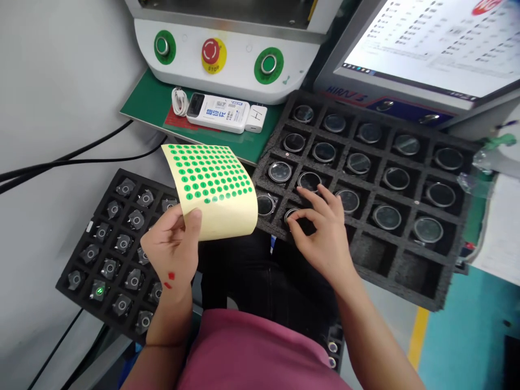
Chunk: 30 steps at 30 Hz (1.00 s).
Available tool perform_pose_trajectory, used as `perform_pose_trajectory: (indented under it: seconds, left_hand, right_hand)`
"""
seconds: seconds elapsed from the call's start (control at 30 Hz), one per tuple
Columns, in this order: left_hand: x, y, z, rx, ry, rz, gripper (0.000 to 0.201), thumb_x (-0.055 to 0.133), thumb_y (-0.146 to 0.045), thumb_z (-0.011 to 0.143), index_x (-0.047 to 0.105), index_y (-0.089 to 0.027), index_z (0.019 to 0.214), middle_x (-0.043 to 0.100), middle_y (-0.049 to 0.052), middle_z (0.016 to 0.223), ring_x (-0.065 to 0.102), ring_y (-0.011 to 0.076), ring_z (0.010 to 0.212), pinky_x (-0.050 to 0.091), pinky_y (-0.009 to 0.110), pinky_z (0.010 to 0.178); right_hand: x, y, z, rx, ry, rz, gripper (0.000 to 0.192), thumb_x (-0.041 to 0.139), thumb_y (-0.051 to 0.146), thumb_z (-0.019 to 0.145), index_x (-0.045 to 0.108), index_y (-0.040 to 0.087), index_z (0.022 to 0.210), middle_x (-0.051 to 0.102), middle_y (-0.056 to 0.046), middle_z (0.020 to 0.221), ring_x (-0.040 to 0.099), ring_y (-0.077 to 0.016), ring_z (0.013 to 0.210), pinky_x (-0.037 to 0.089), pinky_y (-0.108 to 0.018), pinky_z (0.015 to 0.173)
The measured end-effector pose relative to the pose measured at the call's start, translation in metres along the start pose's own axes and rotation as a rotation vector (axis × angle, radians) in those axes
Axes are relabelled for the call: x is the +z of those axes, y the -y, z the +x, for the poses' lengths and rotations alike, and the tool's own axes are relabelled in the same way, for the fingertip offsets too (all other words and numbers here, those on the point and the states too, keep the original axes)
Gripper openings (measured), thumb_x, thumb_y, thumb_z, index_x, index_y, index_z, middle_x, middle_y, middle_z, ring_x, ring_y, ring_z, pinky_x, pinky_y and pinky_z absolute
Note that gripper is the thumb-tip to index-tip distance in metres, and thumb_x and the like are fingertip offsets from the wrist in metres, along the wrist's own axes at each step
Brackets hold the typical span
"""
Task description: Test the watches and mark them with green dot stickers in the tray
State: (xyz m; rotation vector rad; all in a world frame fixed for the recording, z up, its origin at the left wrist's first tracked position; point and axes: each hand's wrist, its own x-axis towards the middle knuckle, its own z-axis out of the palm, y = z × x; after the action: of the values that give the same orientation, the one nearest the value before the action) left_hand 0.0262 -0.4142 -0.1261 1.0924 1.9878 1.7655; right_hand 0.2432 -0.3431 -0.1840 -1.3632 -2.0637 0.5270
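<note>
A sheet of green dot stickers (219, 216) is held up between the two trays, its near left corner gripped by the thumb and curled fingers of the left hand (173, 244). The step in hand is judged to be sticker work at the right foam tray (400, 288), where round watch-like pieces are set in compartments. Over one such round piece (288, 210), in the near row toward the left, the right hand (323, 233) is placed, thumb and index tips brought together, other fingers spread; whether anything is pinched cannot be told. For the next move, steady fingertips seem to be called for.
</note>
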Motion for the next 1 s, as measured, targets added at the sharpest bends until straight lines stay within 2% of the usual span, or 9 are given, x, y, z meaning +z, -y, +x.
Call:
perform_pose_trajectory:
  seconds: [0.2,0.27,0.37,0.5,0.6,0.7,0.83,0.9,1.0]
  left_hand:
    - [0.004,-0.012,-0.001,-0.098,0.098,-0.112,0.019,0.077,-0.029,0.082,0.077,-0.02,0.099,0.079,0.002,0.08,0.074,0.015,0.069,0.061,0.024,0.068]
    - [0.009,-0.021,0.0,-0.14,0.27,-0.213,0.023,0.078,-0.033,0.081,0.077,-0.02,0.101,0.079,0.003,0.077,0.074,0.0173,0.065,0.062,0.026,0.064]
    - [0.027,-0.037,0.006,-0.188,0.59,-0.316,0.023,0.076,-0.036,0.082,0.076,-0.02,0.098,0.078,0.005,0.073,0.074,0.0199,0.06,0.061,0.027,0.056]
    - [0.078,-0.048,0.021,-0.251,0.885,-0.249,0.031,0.069,-0.034,0.086,0.071,-0.016,0.111,0.079,0.009,0.082,0.076,0.0224,0.068,0.063,0.03,0.062]
    - [0.123,-0.051,0.029,-0.027,0.856,0.015,0.043,0.063,-0.019,0.084,0.061,-0.012,0.126,0.075,0.017,0.113,0.074,0.0277,0.101,0.061,0.041,0.087]
    - [0.148,-0.058,0.023,0.325,0.774,0.338,0.046,0.057,-0.009,0.084,0.058,-0.011,0.129,0.061,0.02,0.137,0.064,0.0282,0.121,0.051,0.047,0.105]
    - [0.158,-0.076,0.001,0.408,0.975,0.409,0.033,0.048,-0.019,0.096,0.06,-0.012,0.126,0.067,0.014,0.126,0.071,0.0197,0.09,0.059,0.038,0.085]
    - [0.161,-0.083,-0.009,0.431,0.96,0.436,0.032,0.046,-0.021,0.098,0.059,-0.014,0.127,0.067,0.013,0.128,0.07,0.0199,0.091,0.058,0.037,0.084]
    - [0.166,-0.088,-0.018,0.488,0.907,0.491,0.033,0.044,-0.019,0.099,0.058,-0.015,0.129,0.066,0.012,0.129,0.07,0.0209,0.093,0.056,0.037,0.084]
  right_hand:
    - [-0.017,0.009,0.006,0.054,-0.267,0.176,0.012,0.071,0.031,0.082,0.065,0.021,0.079,0.072,-0.011,0.113,0.058,-0.0327,0.126,0.042,-0.059,0.108]
    - [-0.031,0.018,0.002,0.068,-0.206,0.445,0.02,0.066,0.041,0.088,0.069,0.021,0.088,0.075,-0.009,0.103,0.069,-0.0276,0.108,0.054,-0.049,0.096]
    - [-0.051,0.027,-0.002,0.114,0.057,0.906,0.049,0.053,0.065,0.09,0.072,0.021,0.096,0.077,-0.007,0.087,0.074,-0.0235,0.076,0.062,-0.038,0.07]
    - [-0.07,0.009,0.016,0.318,0.001,0.697,0.049,0.063,0.066,0.081,0.073,0.018,0.081,0.075,-0.008,0.077,0.071,-0.0233,0.065,0.059,-0.035,0.056]
    - [-0.085,-0.021,0.042,0.409,-0.104,0.487,0.039,0.068,0.053,0.078,0.071,0.015,0.075,0.073,-0.012,0.075,0.069,-0.0253,0.064,0.055,-0.035,0.052]
    - [-0.1,-0.034,0.048,0.464,-0.269,0.329,0.03,0.073,0.036,0.074,0.071,0.012,0.092,0.074,-0.016,0.091,0.068,-0.0251,0.067,0.054,-0.036,0.056]
    - [-0.11,-0.006,0.017,0.103,-0.338,0.238,0.017,0.067,0.027,0.085,0.07,0.018,0.1,0.075,-0.007,0.095,0.069,-0.0166,0.067,0.057,-0.029,0.061]
    - [-0.11,0.012,0.001,-0.088,-0.321,0.28,0.009,0.065,0.018,0.089,0.07,0.019,0.096,0.076,-0.003,0.091,0.072,-0.0153,0.076,0.06,-0.028,0.069]
    - [-0.103,0.026,-0.011,-0.162,-0.421,0.287,0.013,0.067,0.007,0.087,0.071,0.019,0.091,0.077,-0.005,0.093,0.073,-0.0164,0.085,0.062,-0.029,0.077]
